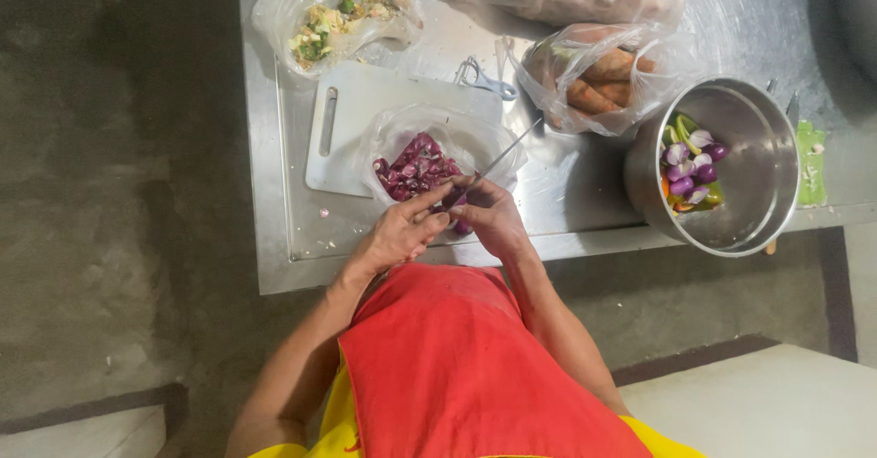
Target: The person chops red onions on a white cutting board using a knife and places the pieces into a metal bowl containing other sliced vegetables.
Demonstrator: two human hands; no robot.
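Your right hand [493, 216] is closed around a knife [498, 159], blade angled up to the right. Your left hand [402, 231] pinches a small purple shallot [459, 226] against it, over the table's [274, 239] near edge. Just beyond sits the bag of shallots [416, 168] on the white cutting board [352, 102]; the steel pot [758, 170] stands near the edge at right.

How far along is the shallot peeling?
Done: peeled shallots lie in the steel pot. In hand: the left hand holds one, the right hand a knife. Left: the bag of unpeeled shallots looks well filled.
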